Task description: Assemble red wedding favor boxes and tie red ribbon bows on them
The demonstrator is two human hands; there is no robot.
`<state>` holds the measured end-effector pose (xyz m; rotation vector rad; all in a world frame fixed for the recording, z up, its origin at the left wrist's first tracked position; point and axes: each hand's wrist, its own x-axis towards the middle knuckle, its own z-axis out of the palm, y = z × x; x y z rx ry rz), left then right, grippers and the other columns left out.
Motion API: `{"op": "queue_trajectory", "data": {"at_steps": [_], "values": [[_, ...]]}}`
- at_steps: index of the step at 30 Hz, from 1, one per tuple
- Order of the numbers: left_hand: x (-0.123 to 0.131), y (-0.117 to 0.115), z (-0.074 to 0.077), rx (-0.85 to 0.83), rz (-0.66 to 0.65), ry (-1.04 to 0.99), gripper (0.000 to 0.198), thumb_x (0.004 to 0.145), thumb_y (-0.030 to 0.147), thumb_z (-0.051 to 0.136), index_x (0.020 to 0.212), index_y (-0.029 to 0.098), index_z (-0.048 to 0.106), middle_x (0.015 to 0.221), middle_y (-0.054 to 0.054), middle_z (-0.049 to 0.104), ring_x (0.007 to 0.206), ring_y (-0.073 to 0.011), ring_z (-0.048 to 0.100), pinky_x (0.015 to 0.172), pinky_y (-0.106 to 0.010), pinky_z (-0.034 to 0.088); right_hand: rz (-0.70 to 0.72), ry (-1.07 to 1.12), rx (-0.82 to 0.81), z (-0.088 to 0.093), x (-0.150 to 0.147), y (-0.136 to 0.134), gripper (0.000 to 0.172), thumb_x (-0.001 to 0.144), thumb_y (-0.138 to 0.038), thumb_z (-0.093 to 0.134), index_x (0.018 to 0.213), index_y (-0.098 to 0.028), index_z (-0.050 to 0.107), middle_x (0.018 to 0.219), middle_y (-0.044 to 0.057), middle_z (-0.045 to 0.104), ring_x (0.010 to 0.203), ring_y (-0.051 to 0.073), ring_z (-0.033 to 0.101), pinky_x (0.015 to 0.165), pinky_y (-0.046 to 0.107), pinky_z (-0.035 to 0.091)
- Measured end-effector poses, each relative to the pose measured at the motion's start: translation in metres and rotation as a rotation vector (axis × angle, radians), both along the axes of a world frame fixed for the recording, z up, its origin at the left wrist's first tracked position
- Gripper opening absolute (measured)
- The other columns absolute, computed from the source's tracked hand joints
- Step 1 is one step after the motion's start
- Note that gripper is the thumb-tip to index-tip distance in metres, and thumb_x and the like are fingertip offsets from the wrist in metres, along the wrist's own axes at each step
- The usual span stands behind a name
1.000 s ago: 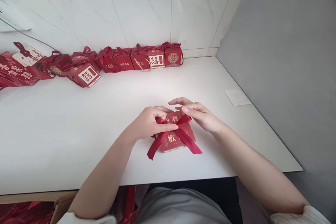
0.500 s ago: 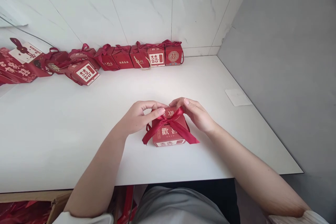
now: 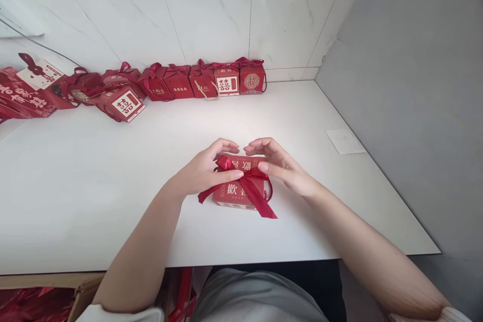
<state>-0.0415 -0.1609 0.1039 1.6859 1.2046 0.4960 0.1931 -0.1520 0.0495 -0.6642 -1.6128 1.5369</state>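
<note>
A red gift box (image 3: pixel 234 194) with gold and white characters sits on the white table in front of me, tied on top with a dark red satin ribbon bow (image 3: pixel 260 196). A twisted red cord handle shows at its right side. My left hand (image 3: pixel 206 167) reaches over from the left, its thumb at the knot and its curved fingers beyond the far edge of the box. From the right, my right hand (image 3: pixel 285 168) has its thumb at the right loop of the bow and its fingers behind the box. Both hands have thumb and fingers apart and grip nothing.
Several red gift boxes (image 3: pixel 179 85) with bows stand along the tiled wall, one tilted box (image 3: pixel 124 105) in front. Larger red packaging (image 3: pixel 28 95) lies at far left. A white paper (image 3: pixel 345 141) rests near the right edge. Below is an open cardboard carton (image 3: pixel 81 292).
Both hands have opened wider, fingers lifting off the far edge of the box. The left thumb has moved down to the knot. The box has turned slightly and the ribbon tails have shifted left.
</note>
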Motion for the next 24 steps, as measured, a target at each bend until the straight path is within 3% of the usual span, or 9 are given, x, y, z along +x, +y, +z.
{"op": "queue_trajectory", "data": {"at_steps": [3, 6, 10, 12, 14, 19, 21, 24], "values": [[0.0, 0.0, -0.002, -0.086, -0.036, -0.003, 0.056, 0.08, 0.044, 0.072, 0.129, 0.029, 0.049, 0.13, -0.006, 0.06, 0.112, -0.0256, 0.064, 0.087, -0.038, 0.055, 0.102, -0.089, -0.011, 0.002, 0.0, -0.001, 0.042, 0.089, -0.029, 0.066, 0.127, -0.03, 0.047, 0.13, 0.005, 0.053, 0.112, 0.02, 0.057, 0.098, 0.041, 0.05], [-0.008, 0.004, -0.007, -0.145, -0.1, -0.003, 0.068, 0.081, 0.043, 0.072, 0.139, 0.03, 0.041, 0.126, -0.007, 0.063, 0.113, -0.0266, 0.064, 0.09, -0.041, 0.055, 0.137, -0.104, -0.01, 0.002, 0.003, 0.001, 0.043, 0.088, -0.023, 0.064, 0.127, -0.028, 0.048, 0.131, 0.006, 0.051, 0.113, 0.02, 0.057, 0.1, 0.04, 0.049], [-0.026, 0.015, -0.015, -0.111, -0.346, -0.063, 0.123, 0.059, 0.032, 0.089, 0.155, 0.035, 0.012, 0.146, -0.012, 0.049, 0.134, -0.0316, 0.05, 0.104, -0.044, 0.047, 0.116, -0.072, -0.045, -0.002, 0.009, 0.006, 0.044, 0.092, -0.028, 0.06, 0.133, -0.031, 0.045, 0.143, 0.007, 0.044, 0.13, 0.023, 0.048, 0.104, 0.043, 0.046], [-0.033, 0.019, -0.016, -0.079, -0.418, -0.078, 0.134, 0.051, 0.028, 0.093, 0.156, 0.033, 0.01, 0.148, -0.014, 0.047, 0.137, -0.0333, 0.047, 0.106, -0.045, 0.045, 0.084, -0.09, -0.053, -0.005, 0.012, 0.01, 0.043, 0.094, -0.032, 0.058, 0.134, -0.031, 0.044, 0.144, 0.008, 0.045, 0.135, 0.024, 0.043, 0.105, 0.044, 0.045], [-0.035, 0.021, -0.016, -0.074, -0.442, -0.065, 0.127, 0.051, 0.028, 0.093, 0.154, 0.031, 0.018, 0.144, -0.014, 0.05, 0.135, -0.0328, 0.049, 0.105, -0.044, 0.046, 0.045, -0.123, -0.041, -0.009, 0.014, 0.015, 0.041, 0.094, -0.035, 0.057, 0.133, -0.03, 0.045, 0.141, 0.008, 0.047, 0.135, 0.023, 0.044, 0.106, 0.045, 0.043], [-0.032, 0.019, -0.01, -0.006, -0.413, -0.049, 0.083, 0.063, 0.032, 0.087, 0.135, 0.026, 0.046, 0.14, -0.01, 0.049, 0.127, -0.0285, 0.054, 0.106, -0.043, 0.046, -0.189, -0.18, -0.065, -0.02, 0.013, 0.023, 0.036, 0.094, -0.044, 0.055, 0.124, -0.025, 0.05, 0.131, 0.008, 0.056, 0.12, 0.022, 0.054, 0.106, 0.045, 0.039], [-0.032, 0.02, -0.013, 0.056, -0.329, -0.063, 0.077, 0.067, 0.034, 0.084, 0.134, 0.025, 0.046, 0.14, -0.01, 0.049, 0.127, -0.028, 0.053, 0.109, -0.045, 0.043, -0.302, -0.218, -0.06, -0.025, 0.011, 0.025, 0.037, 0.093, -0.048, 0.054, 0.122, -0.025, 0.05, 0.129, 0.008, 0.058, 0.116, 0.022, 0.056, 0.105, 0.045, 0.04], [-0.034, 0.027, -0.026, 0.119, -0.163, -0.082, 0.092, 0.073, 0.039, 0.081, 0.148, 0.029, 0.029, 0.154, -0.013, 0.036, 0.14, -0.0296, 0.041, 0.116, -0.049, 0.033, -0.431, -0.264, -0.015, -0.033, 0.005, 0.029, 0.039, 0.091, -0.05, 0.055, 0.12, -0.024, 0.049, 0.132, 0.01, 0.055, 0.118, 0.023, 0.054, 0.101, 0.045, 0.043]]}}
